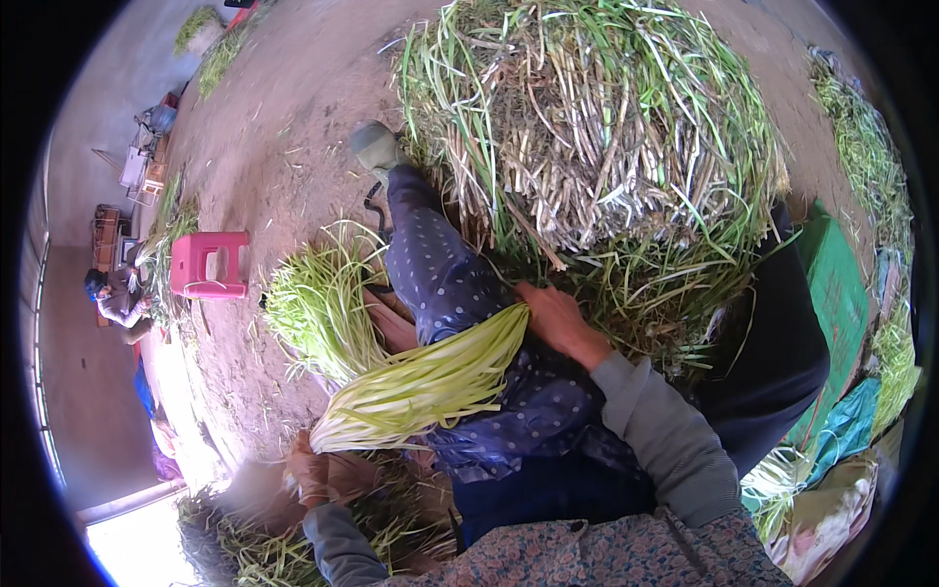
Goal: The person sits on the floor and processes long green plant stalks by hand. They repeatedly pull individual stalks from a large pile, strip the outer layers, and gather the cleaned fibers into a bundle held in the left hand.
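My left hand [312, 469], at the lower left, grips the pale root end of a bundle of yellow-green leafy stalks [418, 385], perhaps garlic chives. The leaf tips reach up to my right hand [561, 323], whose fingers are closed around them near my knee. The bundle stretches across my lap, over a dark blue polka-dot apron [447, 271]. Just beyond it lies a pile of similar yellow-green stalks [323, 304]. A large heap of untidy green leaves with brownish-white stems [587, 147] rises in front of my right hand.
A pink plastic stool [213, 264] stands on the earthen floor to the left. Another person [121, 297] sits farther off beside more greens. Loose leaves [271, 543] lie at the lower left. A green board or box [832, 301] and teal sheeting [843, 429] are at the right.
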A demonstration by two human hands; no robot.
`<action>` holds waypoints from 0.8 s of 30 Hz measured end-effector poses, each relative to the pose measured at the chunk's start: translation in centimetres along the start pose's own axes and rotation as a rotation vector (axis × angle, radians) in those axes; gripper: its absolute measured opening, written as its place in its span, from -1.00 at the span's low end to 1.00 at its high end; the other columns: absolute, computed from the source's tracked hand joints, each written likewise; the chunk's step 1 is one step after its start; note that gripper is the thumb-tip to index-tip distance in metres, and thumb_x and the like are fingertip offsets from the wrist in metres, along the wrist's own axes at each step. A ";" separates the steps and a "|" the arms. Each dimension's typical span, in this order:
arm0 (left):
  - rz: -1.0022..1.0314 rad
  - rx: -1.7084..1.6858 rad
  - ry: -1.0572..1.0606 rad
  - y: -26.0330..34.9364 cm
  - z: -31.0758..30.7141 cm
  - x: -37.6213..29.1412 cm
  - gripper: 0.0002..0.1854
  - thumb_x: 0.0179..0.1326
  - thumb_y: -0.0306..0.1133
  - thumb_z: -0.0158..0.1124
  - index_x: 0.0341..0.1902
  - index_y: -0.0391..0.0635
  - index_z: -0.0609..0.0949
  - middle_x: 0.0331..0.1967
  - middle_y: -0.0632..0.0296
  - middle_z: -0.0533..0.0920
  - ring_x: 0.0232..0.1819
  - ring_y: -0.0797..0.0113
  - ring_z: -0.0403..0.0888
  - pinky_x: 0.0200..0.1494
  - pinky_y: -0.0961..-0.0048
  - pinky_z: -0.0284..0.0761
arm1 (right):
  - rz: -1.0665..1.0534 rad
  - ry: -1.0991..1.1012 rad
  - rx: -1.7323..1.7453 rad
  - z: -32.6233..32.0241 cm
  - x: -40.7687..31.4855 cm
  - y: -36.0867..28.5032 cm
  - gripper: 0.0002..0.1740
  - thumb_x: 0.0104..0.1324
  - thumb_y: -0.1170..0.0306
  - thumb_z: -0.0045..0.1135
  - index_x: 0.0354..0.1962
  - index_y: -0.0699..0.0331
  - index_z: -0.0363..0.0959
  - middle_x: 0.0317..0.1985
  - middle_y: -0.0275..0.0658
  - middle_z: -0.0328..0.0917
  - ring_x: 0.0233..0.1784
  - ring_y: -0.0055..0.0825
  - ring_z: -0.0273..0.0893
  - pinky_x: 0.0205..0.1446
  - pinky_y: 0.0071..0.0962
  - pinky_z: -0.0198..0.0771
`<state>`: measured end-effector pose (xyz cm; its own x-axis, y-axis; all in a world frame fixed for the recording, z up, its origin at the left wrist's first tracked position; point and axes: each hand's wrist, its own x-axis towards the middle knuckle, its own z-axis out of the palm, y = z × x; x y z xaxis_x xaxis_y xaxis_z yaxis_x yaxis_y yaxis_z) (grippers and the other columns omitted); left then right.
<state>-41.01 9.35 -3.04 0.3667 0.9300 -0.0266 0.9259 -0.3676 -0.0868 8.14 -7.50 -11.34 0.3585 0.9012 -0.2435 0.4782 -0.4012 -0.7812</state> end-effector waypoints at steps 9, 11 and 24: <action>0.062 -0.037 -0.055 3.3 1.3 0.4 -0.82 -0.09 -0.28 0.22 -0.41 -0.04 0.47 -0.49 0.08 0.51 -0.38 0.00 0.49 -0.31 0.18 0.36 | -0.134 -0.145 0.378 6.2 4.1 2.6 -0.56 0.20 0.29 -0.02 -0.01 0.35 0.35 -0.07 0.12 0.45 0.04 0.06 0.38 0.10 -0.19 0.31; 0.105 -0.076 0.008 4.1 1.5 0.8 -0.81 -0.09 -0.29 0.21 -0.40 -0.04 0.46 -0.50 0.07 0.51 -0.38 -0.01 0.48 -0.32 0.17 0.36 | -0.098 -0.127 0.148 6.7 5.1 3.3 -0.59 0.20 0.29 -0.03 -0.04 0.36 0.37 -0.11 0.13 0.46 0.01 0.07 0.39 0.08 -0.16 0.32; 0.101 -0.122 -0.045 6.5 0.6 2.3 -0.75 -0.07 -0.39 0.20 -0.24 -0.09 0.48 -0.49 -0.04 0.52 -0.36 -0.14 0.47 -0.29 0.11 0.39 | -0.033 -0.145 0.087 12.4 6.0 7.3 -0.55 0.25 0.20 -0.13 -0.05 0.36 0.40 -0.14 0.02 0.52 -0.14 -0.22 0.50 -0.04 -0.23 0.37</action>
<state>-34.19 9.06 -4.23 0.4566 0.8866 -0.0735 0.8897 -0.4548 0.0398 3.81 -2.97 -25.62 0.2210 0.9305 -0.2922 0.4143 -0.3608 -0.8356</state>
